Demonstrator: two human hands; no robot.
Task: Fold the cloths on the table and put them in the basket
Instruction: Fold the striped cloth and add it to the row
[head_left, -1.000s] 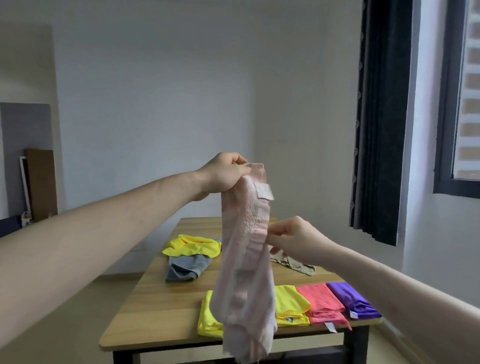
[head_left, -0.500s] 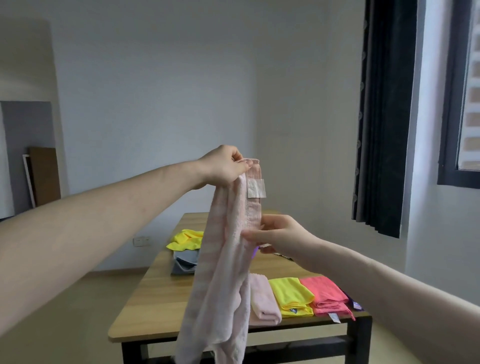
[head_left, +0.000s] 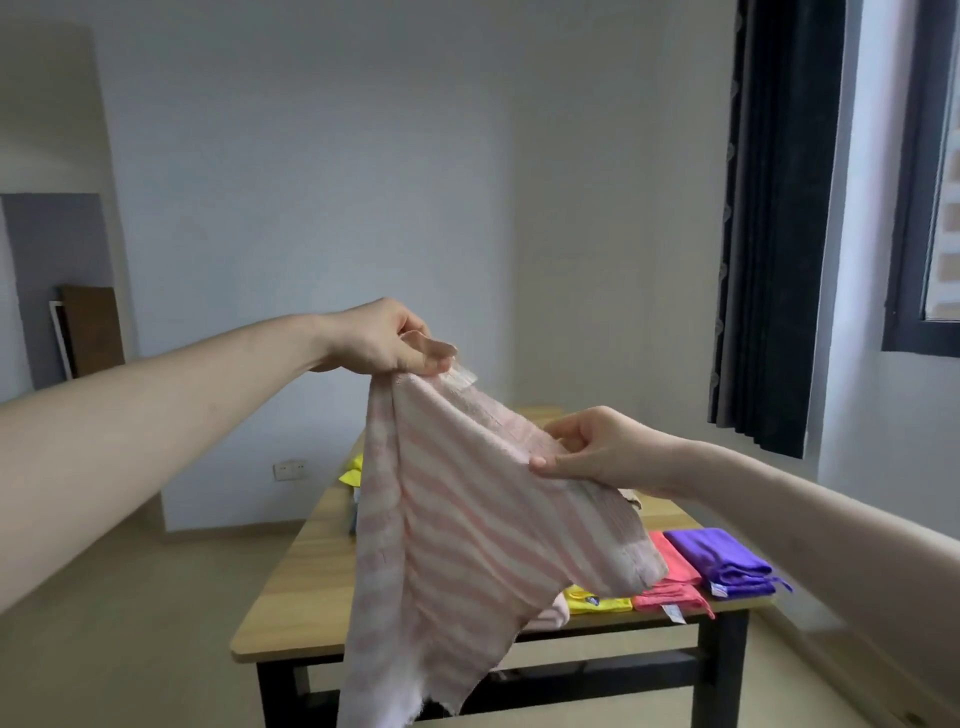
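Above table (head_left: 291, 597) — striped cloth (head_left: 467, 519) hangs lengthwise downward, both hands pinching

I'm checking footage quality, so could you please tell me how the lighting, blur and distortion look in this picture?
Head view: soft daylight from the window at right, no glare; the striped pink cloth and both hands are fairly sharp; the right forearm's lower edge smears with motion blur; wide-angle bending curves the dark curtain.

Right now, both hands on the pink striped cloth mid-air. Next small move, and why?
Probably slide the right hand outward along the top edge to the far corner. The left hand pinches one top corner of the pink striped cloth, but the right grips partway along, so the far corner droops and the cloth hangs bunched, not flat enough to fold.
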